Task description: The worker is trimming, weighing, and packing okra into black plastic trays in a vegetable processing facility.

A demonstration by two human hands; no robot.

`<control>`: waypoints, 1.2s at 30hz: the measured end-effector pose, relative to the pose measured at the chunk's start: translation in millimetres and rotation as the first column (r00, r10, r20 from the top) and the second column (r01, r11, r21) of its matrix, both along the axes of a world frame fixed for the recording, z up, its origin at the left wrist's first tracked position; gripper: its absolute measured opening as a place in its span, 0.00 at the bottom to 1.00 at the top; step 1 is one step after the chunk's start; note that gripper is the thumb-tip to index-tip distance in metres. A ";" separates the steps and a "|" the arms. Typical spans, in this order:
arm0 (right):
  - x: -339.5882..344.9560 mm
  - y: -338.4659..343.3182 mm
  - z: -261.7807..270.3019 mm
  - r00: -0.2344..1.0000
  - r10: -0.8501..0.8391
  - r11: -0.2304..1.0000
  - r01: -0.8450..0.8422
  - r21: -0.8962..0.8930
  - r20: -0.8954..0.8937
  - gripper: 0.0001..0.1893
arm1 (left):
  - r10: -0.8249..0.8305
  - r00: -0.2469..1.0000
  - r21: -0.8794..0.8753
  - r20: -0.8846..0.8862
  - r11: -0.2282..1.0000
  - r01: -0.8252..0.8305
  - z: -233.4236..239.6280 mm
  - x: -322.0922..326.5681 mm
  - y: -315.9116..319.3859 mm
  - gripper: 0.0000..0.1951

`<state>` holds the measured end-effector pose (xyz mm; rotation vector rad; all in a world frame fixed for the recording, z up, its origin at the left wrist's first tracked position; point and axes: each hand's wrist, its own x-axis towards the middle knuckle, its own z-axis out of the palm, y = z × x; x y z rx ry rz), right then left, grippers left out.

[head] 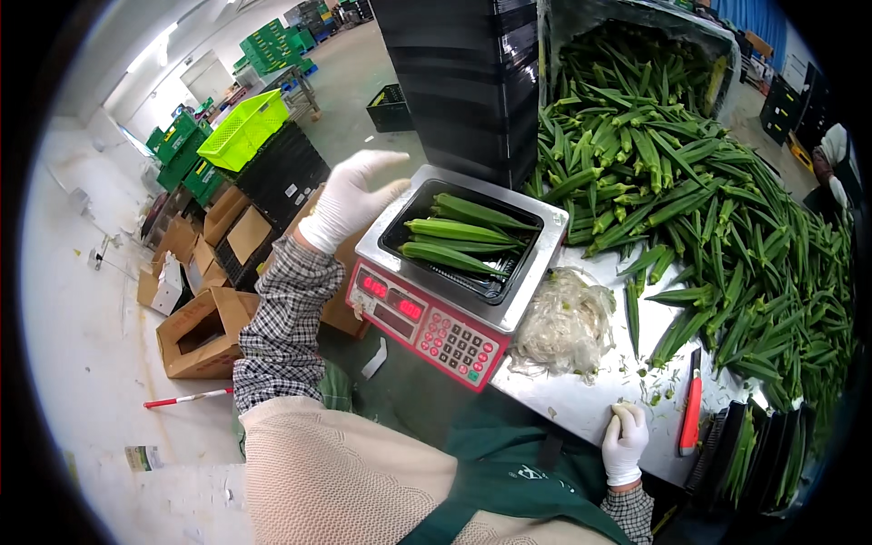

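My left hand [357,197], in a white glove, is held just off the upper left edge of a red digital scale [422,327], its thumb and fingers apart and nothing between them. On the scale's metal platform rests a black plastic tray [470,289] with several okra pods [463,231] lying in it. My right hand [625,436], gloved too, is at the near edge of the metal table [572,395], fingers curled; whether it holds something small cannot be told. To its right lies a red-handled utility knife [691,409].
A large heap of okra [736,238] spills from a lined crate across the table's right side. Crumpled clear plastic [569,323] lies against the scale. Black trays with okra [749,456] stand at the lower right. Tall stacked black crates [470,82] rise behind the scale. Cardboard boxes [204,334] are at left.
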<state>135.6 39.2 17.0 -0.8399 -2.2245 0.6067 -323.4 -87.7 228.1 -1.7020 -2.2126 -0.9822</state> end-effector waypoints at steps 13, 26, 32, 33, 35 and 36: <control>-14.9 40.6 30.9 0.986 -0.031 0.995 0.016 -0.094 -0.161 0.09 | -0.633 0.713 0.149 0.302 0.770 0.620 -47.8 158.5 30.9 0.09; -55.9 114.1 17.8 0.995 -0.099 0.831 0.073 -0.551 -0.018 0.12 | -0.237 -0.127 0.269 0.963 0.836 0.479 -188.6 304.7 48.9 0.10; -6.7 93.3 48.5 0.927 -0.077 0.339 -0.322 -0.884 -0.367 0.15 | -0.142 -0.289 0.264 0.947 0.857 0.442 -211.5 293.6 65.9 0.18; 0.1 86.4 56.5 0.946 -0.028 0.358 -0.291 -0.887 -0.322 0.15 | -0.061 -0.497 0.307 0.866 0.848 0.431 -213.9 289.7 70.6 0.22; 9.2 74.0 72.9 0.945 0.260 0.438 -0.298 -0.848 -0.198 0.15 | 0.025 -0.676 0.339 0.736 0.851 0.401 -216.2 280.6 71.2 0.26; 17.4 71.8 69.0 0.920 0.363 0.502 -0.324 -0.802 -0.144 0.14 | 0.114 -0.794 0.443 0.598 0.778 0.445 -215.2 278.8 72.7 0.29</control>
